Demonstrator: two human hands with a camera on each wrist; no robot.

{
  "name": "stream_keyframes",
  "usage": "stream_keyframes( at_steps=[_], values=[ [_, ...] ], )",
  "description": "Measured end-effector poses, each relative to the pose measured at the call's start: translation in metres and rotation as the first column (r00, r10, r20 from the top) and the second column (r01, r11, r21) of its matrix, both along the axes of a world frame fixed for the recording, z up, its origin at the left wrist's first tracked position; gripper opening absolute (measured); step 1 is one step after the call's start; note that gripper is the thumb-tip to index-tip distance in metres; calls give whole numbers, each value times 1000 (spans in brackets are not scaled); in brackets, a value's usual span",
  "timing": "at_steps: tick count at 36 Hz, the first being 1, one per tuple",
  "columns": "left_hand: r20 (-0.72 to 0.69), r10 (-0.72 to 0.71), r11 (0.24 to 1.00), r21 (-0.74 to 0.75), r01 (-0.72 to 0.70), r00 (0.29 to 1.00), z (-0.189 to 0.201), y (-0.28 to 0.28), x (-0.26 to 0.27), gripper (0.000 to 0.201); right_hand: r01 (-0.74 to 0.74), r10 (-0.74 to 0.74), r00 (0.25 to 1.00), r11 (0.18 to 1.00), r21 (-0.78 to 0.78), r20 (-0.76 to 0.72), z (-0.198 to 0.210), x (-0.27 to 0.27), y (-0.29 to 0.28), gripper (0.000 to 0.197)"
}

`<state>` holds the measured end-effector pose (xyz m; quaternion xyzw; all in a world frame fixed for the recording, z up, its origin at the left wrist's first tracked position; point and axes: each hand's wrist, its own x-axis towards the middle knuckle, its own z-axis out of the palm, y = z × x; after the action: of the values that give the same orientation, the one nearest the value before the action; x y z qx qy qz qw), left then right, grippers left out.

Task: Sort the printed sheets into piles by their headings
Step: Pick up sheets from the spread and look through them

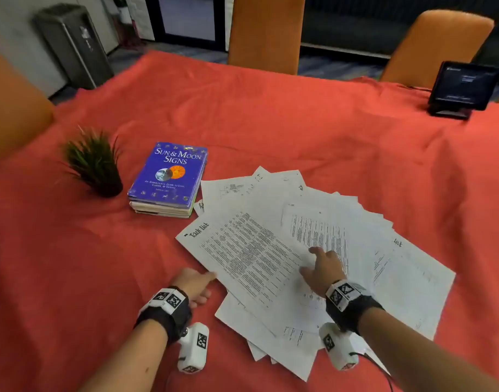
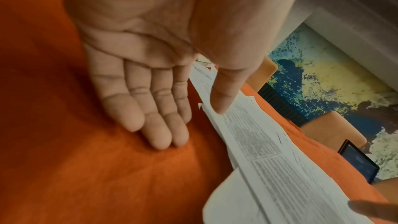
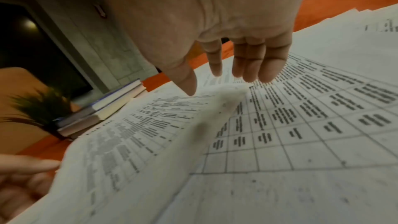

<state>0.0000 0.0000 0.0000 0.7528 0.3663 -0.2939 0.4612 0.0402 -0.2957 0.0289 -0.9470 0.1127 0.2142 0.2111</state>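
Red cloth (image 1: 271, 108) covered the tabletop, and on it your printed sheets (image 1: 341, 222) lay fanned in one loose, overlapping spread at the near right. No separate piles were visible. The top sheet (image 1: 251, 256), headed "Task list", lay slantwise over the others, its near left edge raised off the cloth.

Your left hand (image 1: 196, 284) sat at that edge: fingers (image 2: 150, 122) straight and together with their tips on the cloth, thumb against the paper's edge. Its grip was relaxed and clasped nothing. Your right hand (image 1: 323, 267) lay over the middle of the spread, fingers (image 3: 254, 64) extended and slightly apart, thumb tip at the top sheet. Its grip was likewise unclenched; whether the fingertips pressed the paper could not be determined.

Beyond the sheets, just left, stood a stack of books (image 1: 169, 179), a blue cover uppermost. A small potted plant (image 1: 97, 165) stood left of the books. A dark screen (image 1: 464, 89) stood at the far right corner. Orange chairs (image 1: 266, 32) ringed the tabletop.
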Motion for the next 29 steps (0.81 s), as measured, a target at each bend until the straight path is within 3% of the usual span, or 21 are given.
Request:
stream_keyframes(
  at_steps=[6, 10, 14, 17, 24, 29],
  values=[
    [22, 12, 999, -34, -12, 1000, 2, -3, 4, 24, 77, -83, 991, 995, -59, -108, -8, 16, -8, 78],
    [23, 3, 999, -53, -2, 1000, 5, -8, 2, 22, 108, -100, 989, 992, 66, -114, -11, 14, -6, 60],
    [55, 7, 998, -55, -4, 998, 7, -11, 2, 21, -6, 19, 992, 995, 104, -126, -11, 8, -1, 29],
    [94, 5, 998, -68, 1, 996, 10, -9, 1, 16, -18, 68, 984, 959, 282, -166, -8, 0, 3, 14],
    [256, 2, 997, -76, 19, 967, 11, 5, -4, 12, -154, 313, 910, 864, 479, -272, -2, -46, 8, 26],
    [260, -75, 994, -59, 94, 963, 16, 7, -11, 15, -206, 422, 841, 828, 522, -338, 2, -76, 9, 27]
  ],
)
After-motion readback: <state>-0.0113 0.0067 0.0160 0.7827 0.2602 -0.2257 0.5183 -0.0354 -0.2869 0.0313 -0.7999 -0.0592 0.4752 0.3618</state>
